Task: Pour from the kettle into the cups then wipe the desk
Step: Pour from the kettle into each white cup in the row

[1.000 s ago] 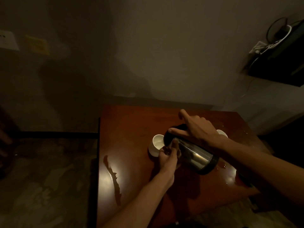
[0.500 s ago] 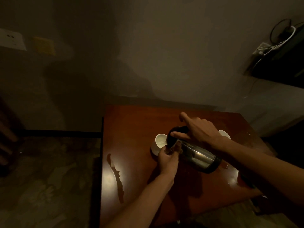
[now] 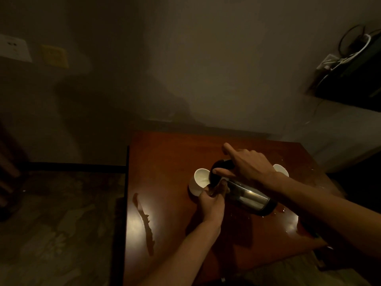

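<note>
A steel kettle (image 3: 246, 193) with a black lid and base lies tipped steeply to the left, its mouth at the rim of a white cup (image 3: 199, 180). My right hand (image 3: 247, 167) grips the kettle's handle from above, forefinger stretched out. My left hand (image 3: 212, 201) holds that cup at its near side, tilted toward the kettle. A second white cup (image 3: 281, 169) stands behind my right wrist, mostly hidden. All rest on a reddish wooden desk (image 3: 165, 157).
A long dark streak of spilled liquid (image 3: 144, 221) lies on the desk's left part, and wet patches (image 3: 292, 223) shine near the right edge. A wall stands just behind the desk. A dark shelf with cables (image 3: 354, 65) hangs at upper right.
The kettle has tipped a little further toward the cup. Both hands keep their hold; the view has shifted slightly.
</note>
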A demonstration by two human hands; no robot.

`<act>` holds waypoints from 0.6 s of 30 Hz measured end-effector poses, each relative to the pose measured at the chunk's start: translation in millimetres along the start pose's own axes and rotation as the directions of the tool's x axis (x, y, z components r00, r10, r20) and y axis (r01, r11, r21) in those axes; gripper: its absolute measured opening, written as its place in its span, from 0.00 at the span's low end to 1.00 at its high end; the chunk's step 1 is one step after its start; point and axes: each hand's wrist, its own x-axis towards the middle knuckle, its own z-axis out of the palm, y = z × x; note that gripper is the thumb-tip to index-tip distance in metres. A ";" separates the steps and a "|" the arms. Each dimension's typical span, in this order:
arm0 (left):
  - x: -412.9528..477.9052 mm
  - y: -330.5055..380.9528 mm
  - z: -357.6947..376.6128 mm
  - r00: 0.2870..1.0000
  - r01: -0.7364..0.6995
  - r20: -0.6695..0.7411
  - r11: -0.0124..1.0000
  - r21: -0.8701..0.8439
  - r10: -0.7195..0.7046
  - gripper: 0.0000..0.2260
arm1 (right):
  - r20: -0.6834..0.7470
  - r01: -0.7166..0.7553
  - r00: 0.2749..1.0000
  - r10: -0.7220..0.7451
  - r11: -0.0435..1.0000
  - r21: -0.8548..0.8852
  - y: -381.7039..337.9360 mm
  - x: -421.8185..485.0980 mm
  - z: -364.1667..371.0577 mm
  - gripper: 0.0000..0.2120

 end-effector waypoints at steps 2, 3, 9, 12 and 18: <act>0.5 0.3 0.0 1.000 0.005 0.009 1.000 0.013 -0.005 0.36 | 0.005 0.002 1.000 -0.002 1.000 -0.006 -0.3 0.9 -1.0 0.36; 1.2 0.3 -0.3 1.000 0.015 0.007 1.000 0.024 -0.016 0.32 | 0.009 0.001 1.000 -0.001 1.000 -0.002 -0.8 1.0 -1.8 0.36; 2.5 6.1 0.8 0.999 0.046 0.008 0.999 0.025 -0.046 0.25 | 0.006 0.004 1.000 -0.004 1.000 -0.016 -0.4 4.4 -0.2 0.33; 2.4 7.4 1.1 0.999 0.032 0.017 0.999 0.018 -0.033 0.28 | 0.018 0.003 1.000 -0.003 1.000 -0.022 0.7 6.8 2.0 0.33; 2.8 7.3 -0.4 0.999 0.043 0.013 0.999 0.005 -0.044 0.39 | 0.029 0.012 1.000 -0.011 0.999 -0.031 -2.0 10.2 1.0 0.34</act>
